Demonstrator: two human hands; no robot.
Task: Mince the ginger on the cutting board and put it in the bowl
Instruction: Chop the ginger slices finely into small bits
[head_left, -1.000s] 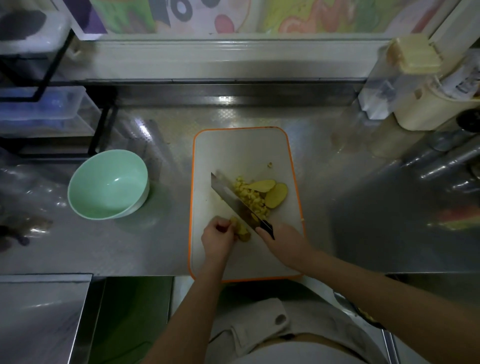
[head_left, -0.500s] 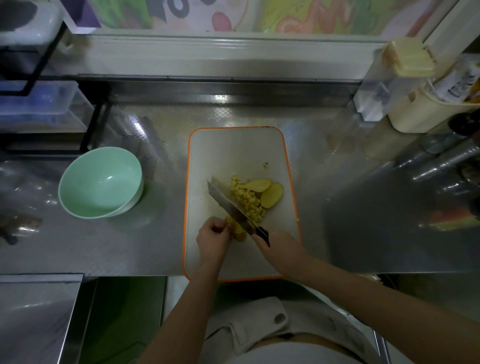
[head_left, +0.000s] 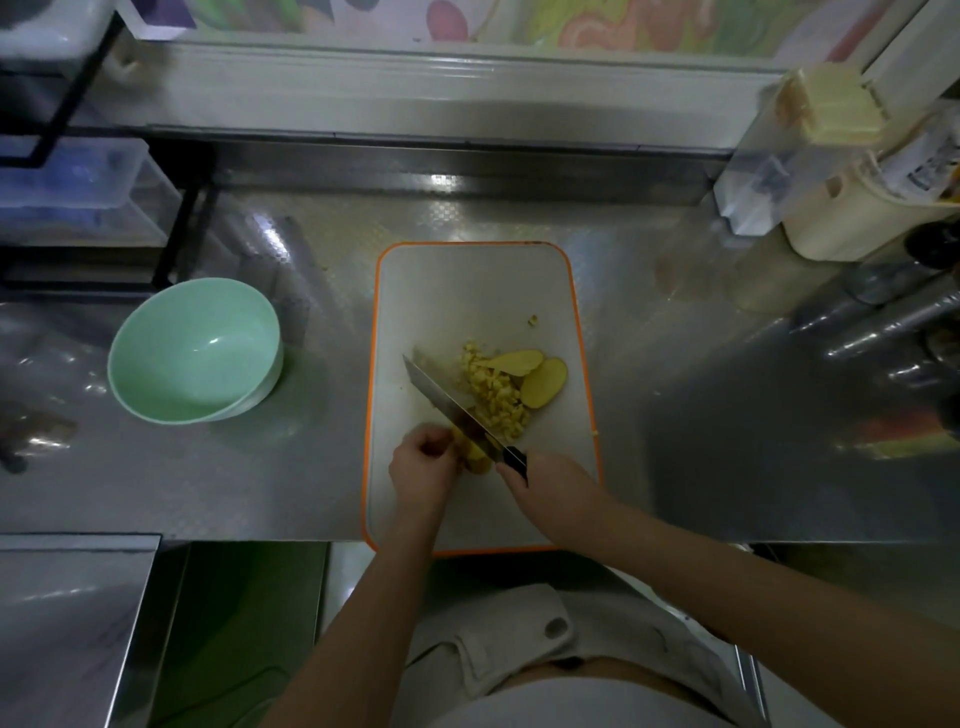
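Stainless counter (head_left: 260, 483) is running across the whole view, dimly lit. We are working from nine o'clock toward three.

At ten o'clock a black rack (head_left: 176, 234) is holding clear plastic boxes. Below it, at nine o'clock of the board, the mint bowl (head_left: 197, 343) is sitting with nothing in it, so no ginger has been transferred yet.

On the orange-rimmed cutting board (head_left: 467, 280) we are seeing the left hand (head_left: 423, 467) at seven o'clock, fingers curled and pinching a ginger chunk (head_left: 475, 461). The knife (head_left: 452, 410) is lying diagonally, tip toward eleven o'clock, blade meeting the chunk. Right of the blade, mid-board, a minced pile (head_left: 496, 389) is sitting, and it looks coarse to us. Two whole slices (head_left: 543, 382) are leaning on its three o'clock side. The right hand (head_left: 550, 493) is wrapping the black handle at five o'clock.

We are judging the job roughly midway. Some dicing is done. The chunk, the slices and finer mincing are left, then the transfer.

At two o'clock tall containers (head_left: 831, 171) are crowding the corner, well apart from the board. Nothing is blocking the path from board to bowl.
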